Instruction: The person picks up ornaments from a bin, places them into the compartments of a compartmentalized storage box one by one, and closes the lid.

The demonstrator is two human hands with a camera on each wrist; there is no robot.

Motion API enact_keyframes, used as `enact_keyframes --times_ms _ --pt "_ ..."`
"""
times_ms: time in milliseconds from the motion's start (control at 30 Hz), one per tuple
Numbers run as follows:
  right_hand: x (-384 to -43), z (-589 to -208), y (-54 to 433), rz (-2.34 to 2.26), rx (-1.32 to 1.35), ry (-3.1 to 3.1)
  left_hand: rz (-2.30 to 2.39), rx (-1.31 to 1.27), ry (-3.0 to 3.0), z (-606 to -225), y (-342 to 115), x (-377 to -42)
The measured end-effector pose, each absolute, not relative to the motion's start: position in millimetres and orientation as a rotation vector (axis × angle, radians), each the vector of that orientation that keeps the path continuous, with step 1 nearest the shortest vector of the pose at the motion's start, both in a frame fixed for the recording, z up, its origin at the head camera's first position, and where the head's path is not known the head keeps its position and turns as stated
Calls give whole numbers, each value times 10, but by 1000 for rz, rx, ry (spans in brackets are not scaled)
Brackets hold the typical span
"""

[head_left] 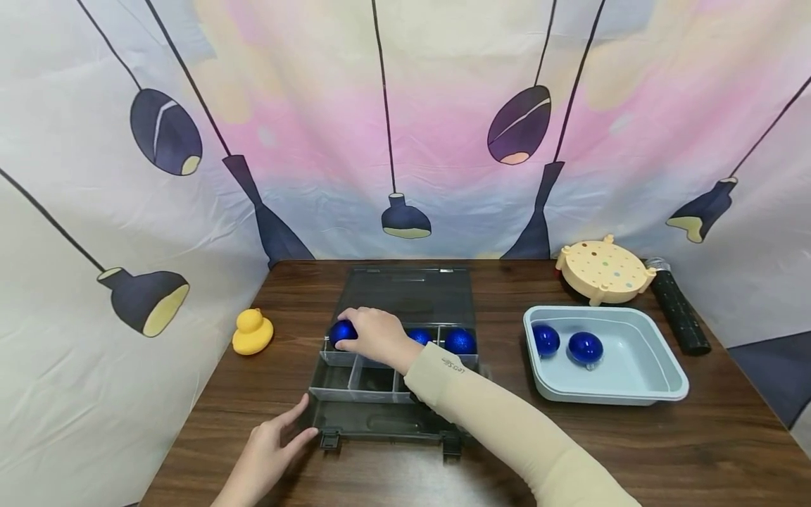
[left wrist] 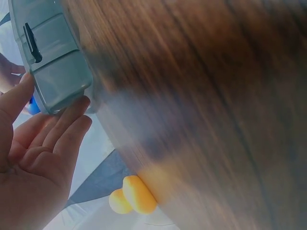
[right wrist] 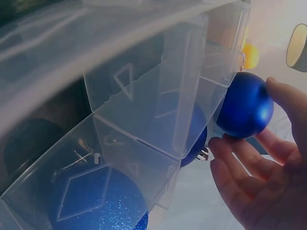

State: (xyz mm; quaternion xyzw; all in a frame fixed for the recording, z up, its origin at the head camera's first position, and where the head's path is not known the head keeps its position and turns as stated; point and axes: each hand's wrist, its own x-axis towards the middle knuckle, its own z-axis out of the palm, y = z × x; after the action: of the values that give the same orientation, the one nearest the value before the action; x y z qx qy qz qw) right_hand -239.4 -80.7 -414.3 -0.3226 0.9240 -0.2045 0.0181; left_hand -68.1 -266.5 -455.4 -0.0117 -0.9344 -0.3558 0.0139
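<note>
A blue Christmas ball [head_left: 343, 332] is pinched in my right hand [head_left: 379, 336] at the back left of a clear divided box [head_left: 364, 396]. The right wrist view shows the thumb and fingers around this smooth ball [right wrist: 245, 106], right by the plastic divider walls. Other blue balls [head_left: 460, 341] sit in the back row of compartments, one partly covered by the hand. My left hand [head_left: 269, 443] is at the box's front left corner, fingers extended, fingertips right at its edge. In the left wrist view the box corner [left wrist: 64, 79] lies between thumb and fingers.
A pale blue tray [head_left: 633, 352] with two blue balls stands to the right. Behind it are a cream round toy [head_left: 604, 270] and a black microphone [head_left: 679, 310]. The yellow rubber duck [head_left: 252, 332] sits at the left. The box's dark lid [head_left: 412, 292] lies back toward the curtain.
</note>
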Motion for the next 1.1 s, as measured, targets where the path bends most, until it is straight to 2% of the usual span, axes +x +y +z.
enact_keyframes --times_ms 400,800,1100 --pt "-2389 -4154 -777 -540 -1018 2845 -1129 -37 -2902 -4563 -2655 -695" --pt "-2426 -4122 -633 -708 -1077 2758 -1104 -41 -2886 -4580 -2664 -697" --pt "-2343 -3929 -504 -857 -1179 2771 -1099 -44 -2898 -4564 -2666 -683"
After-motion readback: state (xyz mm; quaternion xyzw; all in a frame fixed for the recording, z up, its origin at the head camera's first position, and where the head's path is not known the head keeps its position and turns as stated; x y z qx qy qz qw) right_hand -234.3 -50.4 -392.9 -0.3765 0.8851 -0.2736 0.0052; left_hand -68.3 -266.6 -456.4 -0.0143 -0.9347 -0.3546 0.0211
